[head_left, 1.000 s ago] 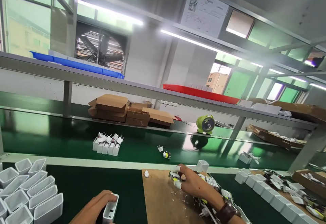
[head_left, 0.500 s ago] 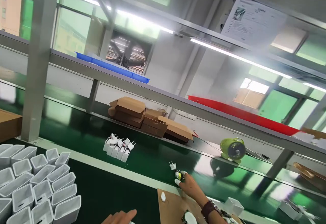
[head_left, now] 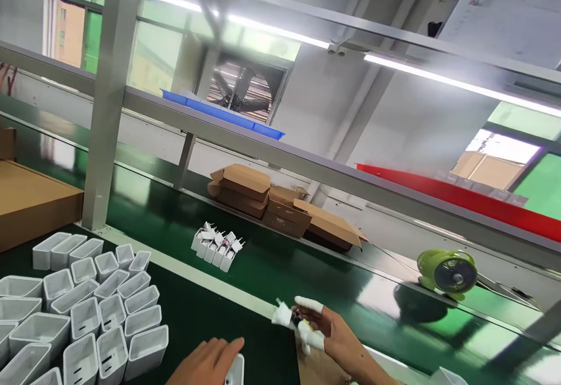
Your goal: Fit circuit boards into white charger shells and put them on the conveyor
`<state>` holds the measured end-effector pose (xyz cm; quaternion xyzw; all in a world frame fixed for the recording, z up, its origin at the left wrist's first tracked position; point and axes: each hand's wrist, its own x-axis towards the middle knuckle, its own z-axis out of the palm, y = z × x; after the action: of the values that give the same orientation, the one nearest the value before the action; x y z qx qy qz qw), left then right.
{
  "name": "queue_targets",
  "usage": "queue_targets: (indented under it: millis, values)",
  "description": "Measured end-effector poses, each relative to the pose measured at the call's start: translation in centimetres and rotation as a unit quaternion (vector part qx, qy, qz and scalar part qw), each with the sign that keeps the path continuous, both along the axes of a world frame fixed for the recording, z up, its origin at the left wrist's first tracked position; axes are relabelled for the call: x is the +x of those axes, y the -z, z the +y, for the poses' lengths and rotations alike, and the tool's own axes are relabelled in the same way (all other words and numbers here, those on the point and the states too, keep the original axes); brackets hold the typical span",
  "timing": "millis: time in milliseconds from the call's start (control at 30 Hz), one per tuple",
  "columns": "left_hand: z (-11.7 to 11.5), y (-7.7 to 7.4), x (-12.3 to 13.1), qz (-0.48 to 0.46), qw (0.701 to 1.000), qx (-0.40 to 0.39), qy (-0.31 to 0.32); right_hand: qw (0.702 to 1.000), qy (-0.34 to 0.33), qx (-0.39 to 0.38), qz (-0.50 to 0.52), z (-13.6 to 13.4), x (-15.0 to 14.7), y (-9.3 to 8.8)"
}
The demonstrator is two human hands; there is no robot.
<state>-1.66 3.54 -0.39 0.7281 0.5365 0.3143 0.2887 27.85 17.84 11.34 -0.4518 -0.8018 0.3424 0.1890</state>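
Observation:
My right hand [head_left: 337, 338], white covers on its fingertips, grips a small plug assembly between thumb and fingers. A white plug head [head_left: 283, 314] with prongs sticks out to the left, joined to dark and yellow electronic parts partly hidden by the fingers. At the bottom edge, my left hand [head_left: 208, 363] is closed around a white plastic case [head_left: 237, 370], cut off by the frame. Many open white cases [head_left: 146, 347] stand in rows left of it. Farther back, a small group of white cases [head_left: 217, 250] has plug heads lying on top.
A brown board [head_left: 313, 367] lies under my right hand. Behind the green conveyor belt [head_left: 258, 274] are cardboard boxes [head_left: 243, 183] and a green fan [head_left: 447, 273]. A metal post [head_left: 107, 99] and shelf rail [head_left: 307, 160] cross ahead. A large carton [head_left: 39, 204] stands left.
My right hand has lifted the plug assembly from the belt and brought it nearer. My left hand now has a white case showing in it. The view has shifted left.

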Motion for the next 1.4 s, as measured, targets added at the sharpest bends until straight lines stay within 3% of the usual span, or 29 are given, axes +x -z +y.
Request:
queue_targets:
  millis: [67, 133, 233, 300, 400, 533, 667, 767, 867, 967, 1133, 1267, 1400]
  values:
    - [-0.2, -0.6, -0.8, 0.032, 0.999, -0.023, 0.003, 0.996, -0.082, -0.025, -0.01, -3.3, -1.1, -0.9]
    - [-1.0, -1.6, -1.3, 0.034, 0.999, -0.034, -0.004, 0.99, -0.122, 0.019, -0.065, -5.7, -2.1, -1.7]
    - [-2.6, -3.6, -1.5, 0.029, 0.998, -0.057, -0.007, 0.984, -0.07, 0.077, -0.147, -7.9, -3.3, -1.9]
    - [-3.4, -4.8, -1.3, 0.031, 0.997, -0.07, -0.008, 0.983, -0.034, 0.066, -0.166, -9.0, -3.7, -1.3]
    - [-3.9, -5.7, -1.1, 0.034, 0.996, -0.083, -0.008, 0.98, -0.038, 0.041, -0.193, -10.9, -3.7, 0.1]
    - [-3.6, -5.2, -1.2, 0.024, 0.997, -0.079, -0.013, 0.972, -0.051, 0.055, -0.223, -12.4, -3.0, 2.2]
    - [-3.5, -4.8, -1.2, 0.017, 0.996, -0.084, -0.015, 0.976, -0.024, 0.112, -0.186, -12.1, -2.0, 4.8]
    - [-3.8, -4.5, -1.5, -0.013, 0.997, -0.072, -0.015, 0.973, -0.011, 0.198, -0.119, -11.6, -1.5, 6.9]
    - [-4.0, -3.8, -1.9, -0.061, 0.997, -0.034, 0.019, 0.95, 0.005, 0.31, -0.046, -11.6, -1.7, 8.2]
    - [-3.8, -2.9, -2.1, -0.095, 0.995, 0.005, 0.026, 0.927, 0.009, 0.375, 0.013, -12.2, -2.5, 8.0]
    - [-3.7, -2.3, -1.3, -0.045, 0.995, 0.034, -0.079, 0.894, 0.008, 0.445, 0.06, -13.4, -3.9, 5.3]
    - [-4.0, -2.6, -1.1, -0.043, 0.996, -0.014, -0.079, 0.9, 0.043, 0.434, 0.018, -14.4, -4.1, 3.6]
    - [-3.7, -2.5, -0.9, -0.039, 0.996, -0.063, -0.052, 0.916, 0.029, 0.394, 0.071, -15.3, -4.7, 3.6]
